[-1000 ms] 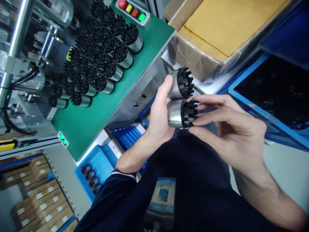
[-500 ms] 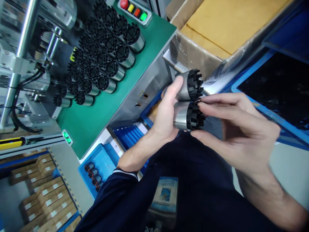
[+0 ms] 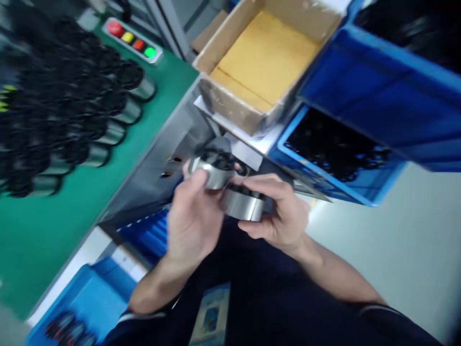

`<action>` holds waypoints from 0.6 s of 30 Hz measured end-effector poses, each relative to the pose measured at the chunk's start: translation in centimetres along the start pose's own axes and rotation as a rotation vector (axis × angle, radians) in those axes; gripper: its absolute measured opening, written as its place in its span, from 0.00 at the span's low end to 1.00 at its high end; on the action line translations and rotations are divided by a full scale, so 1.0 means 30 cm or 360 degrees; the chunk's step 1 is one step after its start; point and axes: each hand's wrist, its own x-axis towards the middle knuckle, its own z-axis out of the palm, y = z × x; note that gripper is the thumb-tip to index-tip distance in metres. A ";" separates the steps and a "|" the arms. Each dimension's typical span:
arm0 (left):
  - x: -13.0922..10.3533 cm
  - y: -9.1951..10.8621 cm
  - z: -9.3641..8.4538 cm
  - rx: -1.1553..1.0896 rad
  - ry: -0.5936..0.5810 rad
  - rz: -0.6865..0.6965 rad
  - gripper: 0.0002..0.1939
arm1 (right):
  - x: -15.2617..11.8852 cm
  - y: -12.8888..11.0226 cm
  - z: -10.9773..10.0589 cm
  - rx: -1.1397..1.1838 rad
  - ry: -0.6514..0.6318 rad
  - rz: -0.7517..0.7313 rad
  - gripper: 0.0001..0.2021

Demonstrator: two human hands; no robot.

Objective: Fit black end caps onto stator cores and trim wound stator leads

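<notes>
My left hand (image 3: 196, 211) is closed around a silver metal cylinder (image 3: 215, 177) with a black toothed end, which faces up and away. A second cylinder (image 3: 243, 205) of the same kind sits just to its right and a little lower. My right hand (image 3: 277, 206) grips this one, fingers over its black end and thumb beneath. The two cylinders touch or nearly touch. Motion blur hides their finer detail.
Rows of similar cylinders (image 3: 129, 109) stand on the green bench (image 3: 144, 129) at left, near a button panel (image 3: 158, 56). A cardboard box (image 3: 230, 108) and a blue crate of black parts (image 3: 374, 199) lie ahead right. A light-blue bin (image 3: 97, 293) sits lower left.
The view has swung right. Both cylinders have turned from lying sideways to black ends facing upward. My right hand has gone from fingering the lower cylinder's toothed end to gripping its body.
</notes>
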 end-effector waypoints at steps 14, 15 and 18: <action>0.078 -0.256 -0.188 -0.0187 0.0180 -0.0611 0.36 | -0.143 0.079 0.050 -0.0325 -0.0853 0.0379 0.17; 0.077 -0.269 -0.190 -0.0212 0.0259 -0.0726 0.34 | -0.140 0.077 0.040 -0.0430 -0.0843 0.0418 0.17; 0.080 -0.306 -0.182 -0.0337 0.0265 -0.0999 0.25 | -0.092 0.066 -0.063 -0.0712 -0.0801 0.0557 0.15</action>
